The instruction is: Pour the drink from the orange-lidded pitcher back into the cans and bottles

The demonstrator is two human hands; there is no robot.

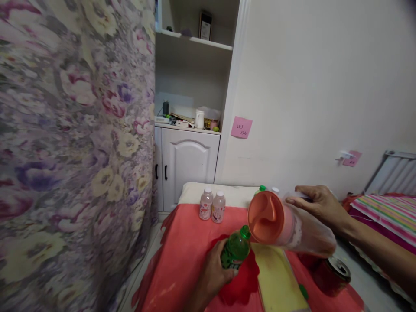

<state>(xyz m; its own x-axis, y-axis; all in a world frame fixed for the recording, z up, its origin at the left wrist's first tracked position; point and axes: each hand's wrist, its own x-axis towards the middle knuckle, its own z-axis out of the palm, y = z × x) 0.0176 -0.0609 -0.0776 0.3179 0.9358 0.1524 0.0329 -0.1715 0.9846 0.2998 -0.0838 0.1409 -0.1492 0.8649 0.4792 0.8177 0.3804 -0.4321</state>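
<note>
My left hand (212, 273) is wrapped round a small green bottle (236, 248), tilted with its open neck pointing up toward a clear plastic pitcher (303, 232). The pitcher has an orange lid (265, 216) and lies tipped on its side, lid close above the bottle's neck. My right hand (316, 203) grips the pitcher from above and behind. Both are held over a table covered in red cloth (185, 255). Two small pink-labelled bottles (212, 206) with white caps stand upright at the table's far edge.
A yellow board (277, 277) and a red can (333, 275) lie on the table under the pitcher. A flowered curtain (74, 147) fills the left. A white cabinet (186, 162) with cluttered shelves stands behind. A striped cloth (388, 212) and radiator (398, 171) are at right.
</note>
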